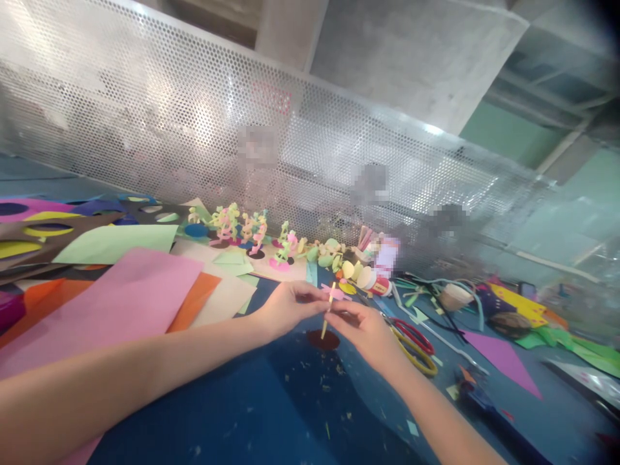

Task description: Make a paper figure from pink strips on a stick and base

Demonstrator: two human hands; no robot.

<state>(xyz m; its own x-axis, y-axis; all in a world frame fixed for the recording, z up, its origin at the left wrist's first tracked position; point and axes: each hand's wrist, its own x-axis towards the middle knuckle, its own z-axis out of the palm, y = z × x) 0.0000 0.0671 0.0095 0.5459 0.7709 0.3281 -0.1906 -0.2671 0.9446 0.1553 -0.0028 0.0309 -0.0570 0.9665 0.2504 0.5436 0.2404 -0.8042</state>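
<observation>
A thin pale-yellow stick (325, 327) stands slightly tilted over a dark red disc (320, 342) on the blue tabletop. From the left, my left hand (288, 310) is closed in a pinch at the stick's upper part. My right hand (371, 332) pinches it from the other side, fingertips almost meeting those of the left. A small pink paper cutout (343, 295) shows just behind the fingertips, at the stick; how it is attached is hidden. Scissors with red and yellow handles (419, 352) lie beside my right hand.
Pink (140, 297) and orange sheets (196, 303) cover the left. Several small paper figures on discs (285, 248) line the back, before a perforated metal screen (203, 123). A white-and-red bottle (380, 284) lies beyond my right hand. A dark blue tool (489, 407) lies at the right.
</observation>
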